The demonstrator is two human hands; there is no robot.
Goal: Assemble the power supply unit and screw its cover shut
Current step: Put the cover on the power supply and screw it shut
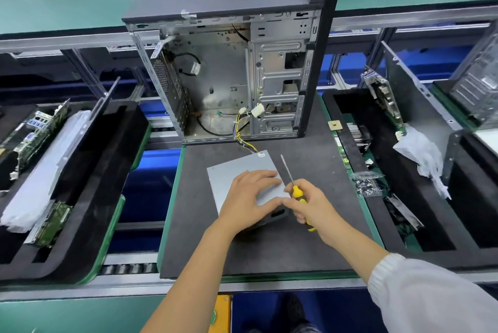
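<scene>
The power supply (242, 171), a flat grey metal box, is lying on the dark mat (310, 238) of the desk, just below the centre of the view. The left hand (249, 198) is resting flat on its lid, fingers straight and spread toward 1 o'clock, pressing down on the metal. The right hand (314, 207) is sitting at the box's 4 o'clock corner, fingers curled round the yellow handle of a screwdriver (296, 192); the shaft is pointing up toward 11 o'clock, its tip hanging beside the box's right edge. The thumb tips of both hands are nearly meeting at that corner.

A bundle of yellow, black and purple wires (246, 144) is running from the box's far edge toward 12 o'clock into the open computer case (229, 68), which is standing upright at the back of the mat with its side panel off. White plugs (256, 112) are hanging inside its lower bay.

At 3 o'clock a small clear bag of screws (366, 184) is lying on the rim of a black foam tray (350, 144). At 9 o'clock another black tray (107, 171) is holding green circuit boards (40, 133) and white wrapping.
</scene>
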